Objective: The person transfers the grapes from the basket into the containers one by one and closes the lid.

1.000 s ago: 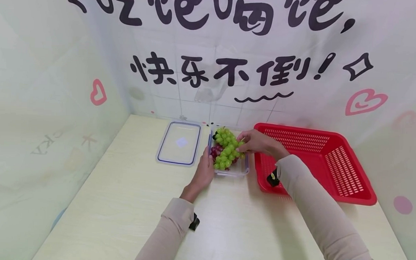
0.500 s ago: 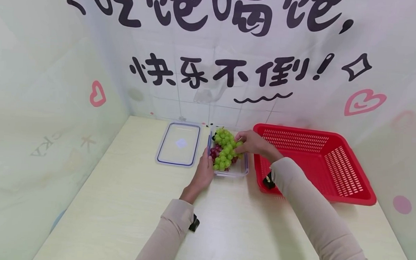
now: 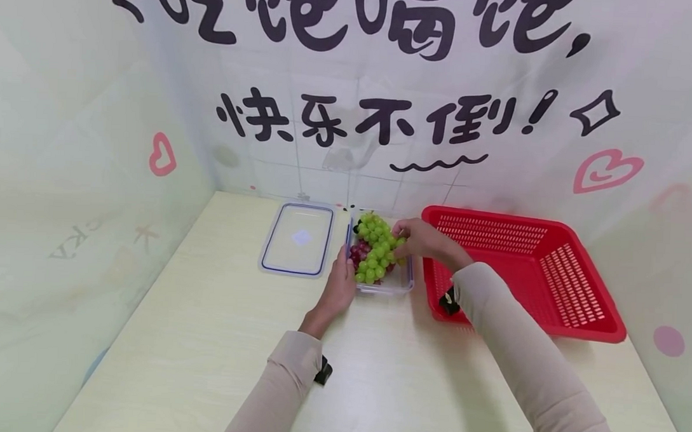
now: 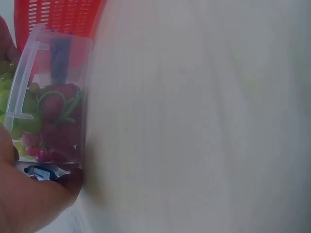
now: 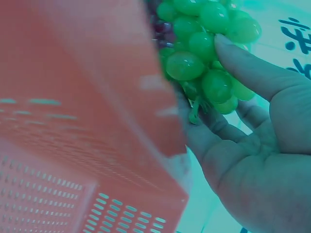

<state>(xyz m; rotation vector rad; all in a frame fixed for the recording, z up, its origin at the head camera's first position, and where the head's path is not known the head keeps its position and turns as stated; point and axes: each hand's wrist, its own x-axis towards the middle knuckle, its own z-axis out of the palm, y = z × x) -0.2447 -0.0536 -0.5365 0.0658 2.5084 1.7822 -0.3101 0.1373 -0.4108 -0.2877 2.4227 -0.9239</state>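
A clear plastic food container (image 3: 397, 284) stands on the table with purple-red grapes (image 3: 359, 250) inside. A bunch of green grapes (image 3: 373, 264) lies over them, rising above the rim. My left hand (image 3: 339, 286) holds the container's left side; in the left wrist view its thumb and fingers close about the container's end by a blue-edged clip flap. From the right, my right hand (image 3: 422, 239) holds the green bunch, thumb on top and fingers underneath, as the right wrist view shows. The container's floor is mostly hidden by fruit.
Left of the container lies a clear lid (image 3: 296, 252) with a blue seal, flat on the pale wooden table (image 3: 204, 338). A red perforated basket (image 3: 550, 274) stands close on the right, under my right forearm. A printed wall sheet (image 3: 324, 171) borders the table's back.
My right hand shifts very slightly at the green grapes, which stay in nearly the same spot. My left hand, the container, lid and basket keep their places.
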